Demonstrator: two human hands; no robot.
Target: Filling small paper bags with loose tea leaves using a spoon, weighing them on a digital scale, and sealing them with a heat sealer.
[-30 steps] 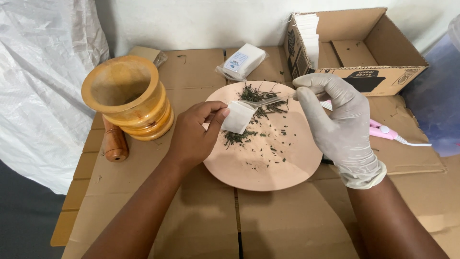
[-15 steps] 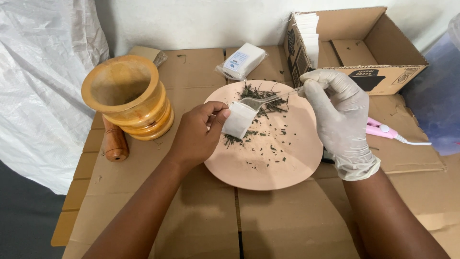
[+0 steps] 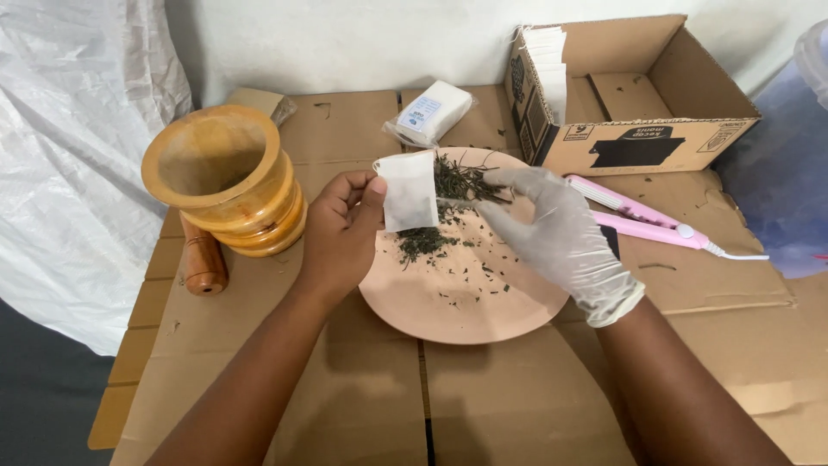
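**White sachet held over pink plate, filling with dried leaves**

White paper filter sachet (image 3: pixel 409 192) is above the round pink plate's (image 3: pixel 448 315) far-left part, pinched at its left edge by the bare left hand (image 3: pixel 341 233), thumb and fingers closed on it. Gloved right hand (image 3: pixel 556 233), fingers loosely curled, seems to hold a thin tool at the dark dried leaves (image 3: pixel 453 185) on the plate; grip unclear. Judgement: keep sachet mouth open and close above the plate so spills land there. Wooden mortar (image 3: pixel 226 177) left of plate, pink heat sealer (image 3: pixel 642 220) right.

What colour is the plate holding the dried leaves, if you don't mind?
The plate is a pale peach-pink, seen in the head view.
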